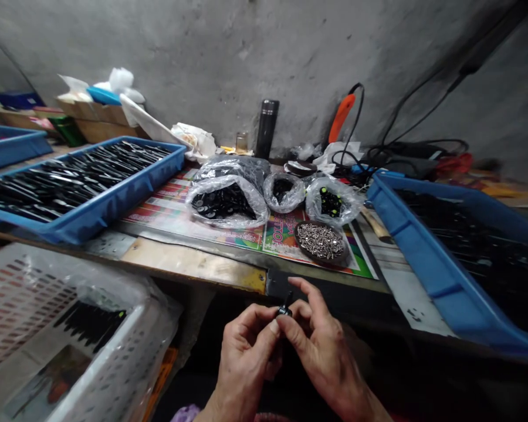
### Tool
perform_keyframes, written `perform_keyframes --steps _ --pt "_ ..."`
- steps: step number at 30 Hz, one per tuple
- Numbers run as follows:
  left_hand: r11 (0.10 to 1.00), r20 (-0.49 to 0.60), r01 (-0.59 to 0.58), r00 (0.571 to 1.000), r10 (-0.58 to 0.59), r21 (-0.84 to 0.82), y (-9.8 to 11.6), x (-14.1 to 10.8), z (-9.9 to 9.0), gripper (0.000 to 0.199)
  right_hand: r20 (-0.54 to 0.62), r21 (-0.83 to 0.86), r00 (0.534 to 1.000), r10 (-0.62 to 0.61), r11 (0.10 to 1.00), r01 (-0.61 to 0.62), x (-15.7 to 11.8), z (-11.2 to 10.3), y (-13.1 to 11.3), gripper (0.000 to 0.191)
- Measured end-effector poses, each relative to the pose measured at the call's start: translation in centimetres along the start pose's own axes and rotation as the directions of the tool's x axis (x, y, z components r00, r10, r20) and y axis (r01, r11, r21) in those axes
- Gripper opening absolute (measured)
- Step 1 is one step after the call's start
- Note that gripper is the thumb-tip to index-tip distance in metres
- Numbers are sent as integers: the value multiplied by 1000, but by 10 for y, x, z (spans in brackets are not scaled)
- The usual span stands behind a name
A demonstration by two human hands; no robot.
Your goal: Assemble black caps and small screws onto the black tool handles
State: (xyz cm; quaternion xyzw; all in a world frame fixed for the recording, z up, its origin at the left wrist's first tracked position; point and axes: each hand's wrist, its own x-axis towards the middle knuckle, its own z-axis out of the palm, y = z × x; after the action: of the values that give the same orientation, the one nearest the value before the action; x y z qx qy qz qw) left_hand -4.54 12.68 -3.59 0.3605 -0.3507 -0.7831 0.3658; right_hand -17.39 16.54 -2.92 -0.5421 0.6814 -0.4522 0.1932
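In front of the bench edge, my left hand point(249, 351) and my right hand point(323, 340) meet around a small black part point(284, 310). Thumb and fingertips of both hands pinch it, and a thin dark stem points up from it. My right index finger is stretched away from the part. Most of the part is hidden by the fingers, so its kind cannot be told. Nearest on the bench is a round dish of small metal screws point(321, 241). Behind it stand plastic bags, one with black discs point(224, 202), one with black pieces point(284, 190), one with black-and-green pieces point(331, 202).
Blue trays of black parts stand left point(114, 208) and right point(435, 281). A white basket point(110, 375) lined with plastic holds several black pieces at lower left. A dark flask point(267, 129), an orange-handled tool point(342, 117) and cables line the wall.
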Motion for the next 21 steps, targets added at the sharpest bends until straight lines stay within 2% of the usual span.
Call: perform_keyframes --steps 3,8,12,16,21 --pt "1000 13 -1 1000 1 4 0 0 0 34 -48 9 999 24 1000 -23 2 -2 -2 47" --pt "999 36 -36 999 36 2 -5 0 -3 36 28 5 1000 3 1000 -3 0 -2 -2 54" --pt "999 41 -42 998 41 13 -8 1 -5 36 -31 -18 999 12 1000 -13 0 -2 -2 48" --pt "999 41 -37 998 36 16 -8 2 -5 38 12 -31 999 -43 999 43 -1 -2 0 50" --pt "998 39 -43 998 42 37 -7 2 -4 36 -51 -30 998 -42 999 40 0 -5 1 45"
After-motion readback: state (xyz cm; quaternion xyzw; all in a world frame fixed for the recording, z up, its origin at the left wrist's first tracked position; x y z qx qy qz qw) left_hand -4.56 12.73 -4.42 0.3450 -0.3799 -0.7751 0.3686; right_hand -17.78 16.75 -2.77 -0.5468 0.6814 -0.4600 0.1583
